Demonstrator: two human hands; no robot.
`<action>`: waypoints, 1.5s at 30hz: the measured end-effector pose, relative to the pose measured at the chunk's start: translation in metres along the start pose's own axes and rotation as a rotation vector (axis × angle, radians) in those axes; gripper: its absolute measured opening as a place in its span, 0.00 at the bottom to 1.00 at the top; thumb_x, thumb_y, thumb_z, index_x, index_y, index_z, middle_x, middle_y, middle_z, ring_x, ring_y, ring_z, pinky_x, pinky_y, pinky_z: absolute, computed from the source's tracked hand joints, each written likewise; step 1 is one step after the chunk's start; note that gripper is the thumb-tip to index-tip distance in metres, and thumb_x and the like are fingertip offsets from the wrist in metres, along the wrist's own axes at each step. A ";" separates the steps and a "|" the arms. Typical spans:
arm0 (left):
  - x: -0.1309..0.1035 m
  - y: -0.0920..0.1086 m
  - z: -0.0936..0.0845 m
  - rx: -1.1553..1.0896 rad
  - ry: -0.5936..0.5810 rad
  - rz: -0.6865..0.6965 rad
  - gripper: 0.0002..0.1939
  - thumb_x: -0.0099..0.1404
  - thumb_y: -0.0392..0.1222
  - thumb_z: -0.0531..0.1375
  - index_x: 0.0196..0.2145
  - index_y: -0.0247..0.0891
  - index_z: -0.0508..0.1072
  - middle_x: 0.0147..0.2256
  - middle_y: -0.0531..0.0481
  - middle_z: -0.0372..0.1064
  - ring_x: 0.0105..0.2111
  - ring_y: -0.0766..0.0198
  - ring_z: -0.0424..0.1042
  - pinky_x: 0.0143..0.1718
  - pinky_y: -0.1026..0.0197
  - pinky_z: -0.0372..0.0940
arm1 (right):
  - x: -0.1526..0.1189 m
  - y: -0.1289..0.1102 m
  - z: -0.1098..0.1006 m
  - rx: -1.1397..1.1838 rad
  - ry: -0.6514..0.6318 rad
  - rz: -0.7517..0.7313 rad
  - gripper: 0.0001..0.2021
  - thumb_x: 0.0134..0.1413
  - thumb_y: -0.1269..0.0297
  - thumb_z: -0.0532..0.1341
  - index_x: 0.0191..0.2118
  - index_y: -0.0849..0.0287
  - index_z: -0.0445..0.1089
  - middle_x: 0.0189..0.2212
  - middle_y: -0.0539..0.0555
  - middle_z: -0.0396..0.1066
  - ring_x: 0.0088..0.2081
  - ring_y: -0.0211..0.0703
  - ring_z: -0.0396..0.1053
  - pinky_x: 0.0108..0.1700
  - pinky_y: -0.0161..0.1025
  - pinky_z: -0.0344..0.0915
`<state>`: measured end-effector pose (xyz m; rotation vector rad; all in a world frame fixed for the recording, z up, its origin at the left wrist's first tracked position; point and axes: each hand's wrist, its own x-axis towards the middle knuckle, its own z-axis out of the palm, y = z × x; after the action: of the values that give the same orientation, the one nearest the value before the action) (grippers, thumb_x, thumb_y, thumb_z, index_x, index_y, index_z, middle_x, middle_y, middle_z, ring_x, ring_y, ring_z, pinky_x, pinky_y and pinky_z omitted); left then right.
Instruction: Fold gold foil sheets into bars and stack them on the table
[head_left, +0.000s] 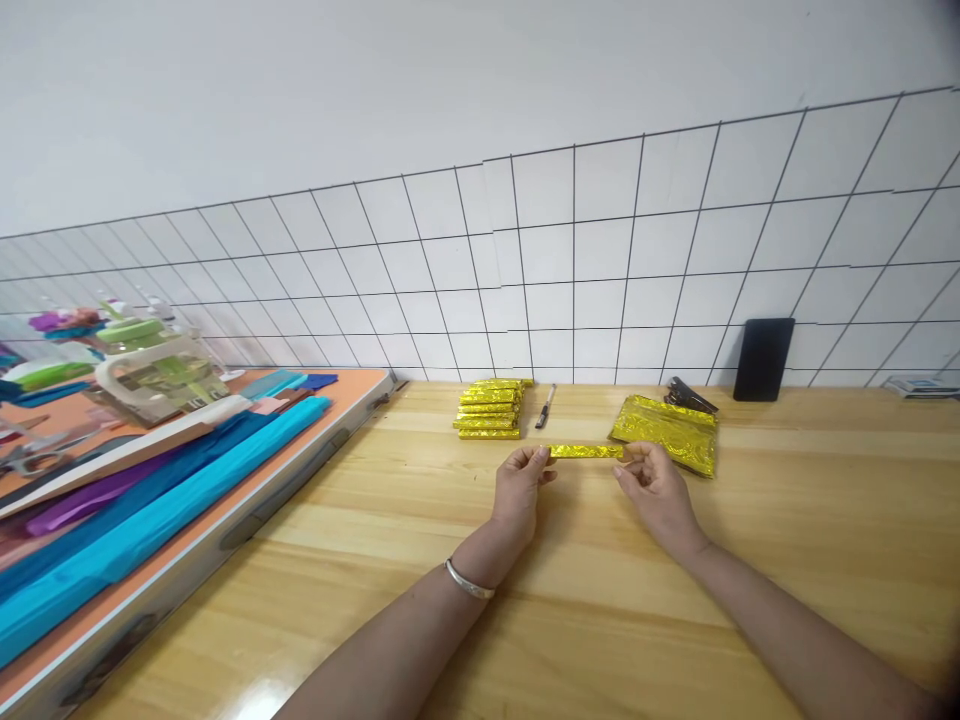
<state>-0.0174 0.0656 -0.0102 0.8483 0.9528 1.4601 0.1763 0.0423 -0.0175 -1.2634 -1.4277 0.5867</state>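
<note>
A narrow folded strip of shiny gold foil paper stretches level between my two hands, over the wooden table. My left hand, with a silver bangle at the wrist, pinches its left end. At the right end, my right hand is closed on the strip with thumb and fingertips. Beyond the left hand lies a stack of similar gold foil strips. Behind the right hand is a flat pile of gold foil sheets, partly covered by that hand.
A pen lies right of the stack. A black stapler-like tool sits behind the sheets, and a black slab leans on the tiled wall. At left, an orange-topped board carries blue paper rolls and a jug.
</note>
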 end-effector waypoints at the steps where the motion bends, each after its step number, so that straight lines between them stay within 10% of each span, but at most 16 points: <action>1: 0.000 -0.001 0.000 0.002 -0.002 0.002 0.18 0.48 0.52 0.66 0.28 0.33 0.71 0.29 0.49 0.67 0.33 0.65 0.68 0.33 0.62 0.64 | 0.000 0.000 0.000 0.006 -0.005 0.008 0.18 0.50 0.53 0.59 0.43 0.57 0.60 0.30 0.52 0.68 0.30 0.41 0.66 0.32 0.39 0.64; 29: 0.003 -0.005 -0.003 -0.021 -0.106 0.073 0.13 0.53 0.47 0.64 0.30 0.35 0.70 0.31 0.53 0.66 0.31 0.70 0.65 0.38 0.64 0.62 | 0.002 -0.005 -0.005 0.507 -0.097 0.276 0.11 0.45 0.57 0.64 0.29 0.59 0.69 0.24 0.49 0.63 0.27 0.37 0.59 0.31 0.36 0.58; 45: 0.013 -0.003 -0.015 0.038 -0.170 0.053 0.18 0.57 0.49 0.61 0.42 0.41 0.62 0.38 0.50 0.66 0.35 0.68 0.68 0.35 0.64 0.65 | 0.000 0.006 -0.004 -0.107 -0.139 -0.073 0.10 0.51 0.57 0.58 0.31 0.57 0.71 0.29 0.52 0.68 0.31 0.42 0.64 0.33 0.37 0.60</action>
<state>-0.0314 0.0774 -0.0193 1.0155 0.8375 1.3943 0.1824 0.0429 -0.0213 -1.2688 -1.6322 0.5638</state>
